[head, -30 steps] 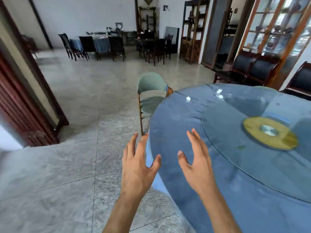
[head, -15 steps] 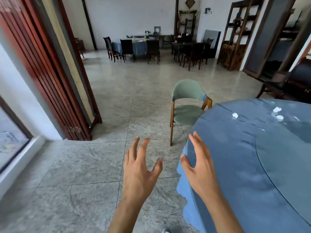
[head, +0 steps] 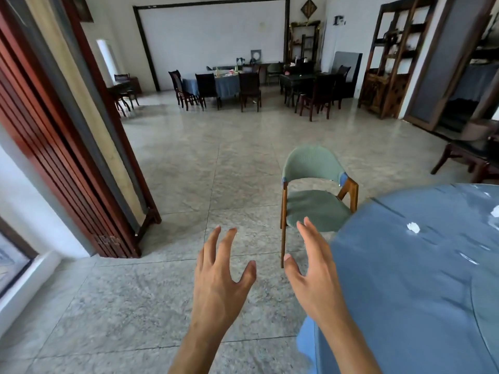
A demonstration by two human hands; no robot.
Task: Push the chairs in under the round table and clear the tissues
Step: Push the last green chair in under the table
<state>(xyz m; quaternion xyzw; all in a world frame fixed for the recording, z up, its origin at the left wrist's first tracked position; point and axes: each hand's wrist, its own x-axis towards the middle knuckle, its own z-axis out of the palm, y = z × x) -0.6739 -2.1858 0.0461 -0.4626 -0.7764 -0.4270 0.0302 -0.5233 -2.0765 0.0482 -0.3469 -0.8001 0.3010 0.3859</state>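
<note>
1. One round table (head: 421, 287), under a blue cloth, fills the lower right; only part of it shows.
2. One green chair (head: 314, 201) with wooden legs stands at the table's far-left edge, seat mostly clear of the tabletop, not yet pushed in. Judged: the chair step is not done.
3. Two hands, both bare and holding nothing. The left hand (head: 220, 282) hangs over the floor tiles with fingers spread. The right hand (head: 314, 276) is raised just beside the table's edge, fingers straight and apart, with the chair seat beyond its fingertips. Neither touches the chair or the table.
4. Two tissue scraps in view: one tissue (head: 413, 227) lies on the cloth near the left rim, a second tissue (head: 495, 211) is cut off at the right border. Judged: clearing is not done; whether more lie out of view cannot be told.
5. Surroundings: a folding wooden door (head: 54, 147) on the left, dark dining sets (head: 216, 87) far across the room, a dark chair (head: 469, 155) at right. Bare floor lies between the hands and the green chair; nothing seems to block the approach.
</note>
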